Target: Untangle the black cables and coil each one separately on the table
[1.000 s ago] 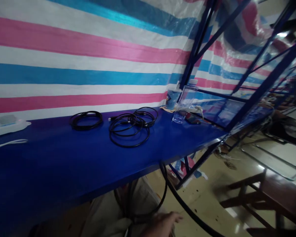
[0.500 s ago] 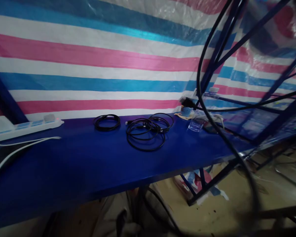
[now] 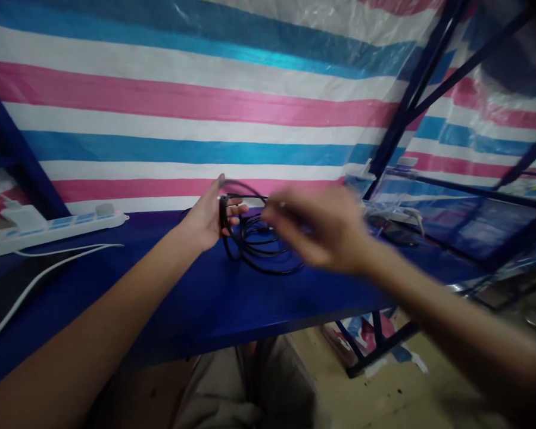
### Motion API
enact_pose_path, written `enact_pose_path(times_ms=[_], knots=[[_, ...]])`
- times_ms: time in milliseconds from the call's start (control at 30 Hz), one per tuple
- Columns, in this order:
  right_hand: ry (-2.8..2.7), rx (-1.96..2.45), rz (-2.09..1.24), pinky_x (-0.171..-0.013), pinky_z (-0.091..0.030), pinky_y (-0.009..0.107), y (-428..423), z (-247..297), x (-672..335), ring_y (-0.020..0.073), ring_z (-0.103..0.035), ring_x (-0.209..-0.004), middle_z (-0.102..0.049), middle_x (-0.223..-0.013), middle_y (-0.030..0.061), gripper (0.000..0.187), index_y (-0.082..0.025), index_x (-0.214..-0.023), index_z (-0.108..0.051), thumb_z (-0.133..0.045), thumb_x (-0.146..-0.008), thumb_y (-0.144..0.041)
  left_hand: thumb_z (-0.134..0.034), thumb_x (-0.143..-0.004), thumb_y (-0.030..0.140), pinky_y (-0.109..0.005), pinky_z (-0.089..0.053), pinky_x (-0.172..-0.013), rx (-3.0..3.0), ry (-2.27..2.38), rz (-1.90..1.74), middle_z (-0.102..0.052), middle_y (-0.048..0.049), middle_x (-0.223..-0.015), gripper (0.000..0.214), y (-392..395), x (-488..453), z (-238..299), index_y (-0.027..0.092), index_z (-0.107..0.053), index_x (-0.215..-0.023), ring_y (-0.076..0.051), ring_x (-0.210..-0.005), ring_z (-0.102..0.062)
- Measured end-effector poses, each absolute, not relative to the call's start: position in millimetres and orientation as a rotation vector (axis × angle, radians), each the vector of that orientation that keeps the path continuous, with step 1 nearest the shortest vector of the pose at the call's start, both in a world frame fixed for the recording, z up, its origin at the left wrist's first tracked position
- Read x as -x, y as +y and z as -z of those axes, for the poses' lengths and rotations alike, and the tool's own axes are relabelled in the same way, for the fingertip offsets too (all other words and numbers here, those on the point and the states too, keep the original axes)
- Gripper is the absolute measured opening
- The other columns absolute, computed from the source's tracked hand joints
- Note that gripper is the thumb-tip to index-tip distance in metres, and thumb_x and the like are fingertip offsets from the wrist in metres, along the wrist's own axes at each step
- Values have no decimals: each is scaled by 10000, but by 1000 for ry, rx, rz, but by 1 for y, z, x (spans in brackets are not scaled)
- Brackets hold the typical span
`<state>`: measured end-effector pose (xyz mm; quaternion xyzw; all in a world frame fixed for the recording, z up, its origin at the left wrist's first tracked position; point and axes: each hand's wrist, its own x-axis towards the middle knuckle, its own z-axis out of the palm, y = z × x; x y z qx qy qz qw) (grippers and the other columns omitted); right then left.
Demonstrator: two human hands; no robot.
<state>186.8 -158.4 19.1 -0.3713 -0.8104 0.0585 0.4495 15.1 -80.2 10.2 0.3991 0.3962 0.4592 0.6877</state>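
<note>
A white power strip (image 3: 89,222) lies at the left end of the blue table (image 3: 196,316), a white cable (image 3: 43,273) in front of it. The left hand (image 3: 208,217) is curled around a looped black cable (image 3: 224,211), raised above the table; black coils (image 3: 274,272) lie just beyond. A strand reaches toward the right hand (image 3: 321,229), too blurred to tell whether its fingers grip. Farther right rests a dark flat object (image 3: 397,232).

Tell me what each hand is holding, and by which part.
The left hand holds a black cable by its gathered loops; the right hand is too blurred to tell.
</note>
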Motion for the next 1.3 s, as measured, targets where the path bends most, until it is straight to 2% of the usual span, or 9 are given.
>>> enact_pose_path(times_ms=[100,200,400,567,700,767,933,1133,1300], knots=[[-2534,758,411,-520,-309,269,-145,37,-185,110,-437,-504,-527,-585,-14,212,-169,-869,-644,-495,-923,-310,-489,-866,548,-200,-440,-402,-873,895,-993,-514,0,-463,438,-68,-8,-5,127,-570,-778,-121,-453,-564],[-2607,830,635,-583,-342,306,-141,84,-180,149,-507,-616,-581,-676,30,245,-172,-838,-608,-434,-955,-299,-510,-901,261,-144,-280,-306,-990,782,-925,-350,79,-411,227,-78,-3,-10,147,-513,-705,-29,-291,-338],[-1635,1207,74,-779,-456,385,-165,102,-178,227,-550,-943,-586,-1029,112,272,-186,-1044,-551,-586,-847,-371,-408,-942,246,-124,-118,-296,-1295,642,-1028,-149,99,-399,295,-117,5,-39,174,-440,-658,-9,-254,-130],[-1029,1381,-655,-750,-517,383,-126,77,-197,243,-591,-973,-473,-1295,171,892,-186,-1342,-325,-762,-567,-250,-293,-966,346,-99,-123,-380,-1466,576,-1081,-84,83,-406,390,-139,16,-59,184,-370,-620,8,-249,-137],[-1056,1240,-1013,-392,-348,231,-92,46,-206,73,-448,-436,-637,-803,77,329,-101,-1021,-563,-615,-713,-203,-237,-968,356,-110,-137,-414,-1552,567,-1110,-85,75,-408,420,-143,31,-65,184,-367,-607,9,-251,-168],[-1097,1176,-813,-352,-249,213,-81,28,-209,32,-337,-374,-633,-740,58,144,-103,-838,-599,-562,-794,-235,-307,-957,333,-110,-143,-390,-1526,582,-1040,-105,79,-416,390,-139,36,-57,181,-398,-610,8,-269,-147],[-1160,854,-107,-476,-367,173,-72,-29,-219,7,-479,-502,-671,-957,38,221,-160,-1087,-552,-469,-901,-248,-433,-931,296,-136,-135,-296,-1103,753,-997,-184,96,-413,299,-102,35,-8,176,-464,-659,-15,-282,-118],[-1598,630,-595,-466,-281,165,-56,-50,-212,-50,-420,-424,-519,-633,-137,354,-103,-1164,-530,-355,-882,-227,-335,-964,400,-135,-159,-277,-936,634,-1018,-346,73,-413,411,-47,33,16,136,-533,-718,-6,-261,-152],[-2052,619,-819,-493,-381,205,-22,-20,-179,62,-506,-536,-620,-659,-12,121,-126,-866,-682,-617,-799,-203,-561,-779,620,-145,-181,-291,-1222,670,-823,-552,-13,-513,493,-39,12,12,132,-596,-848,-32,-309,-291]])
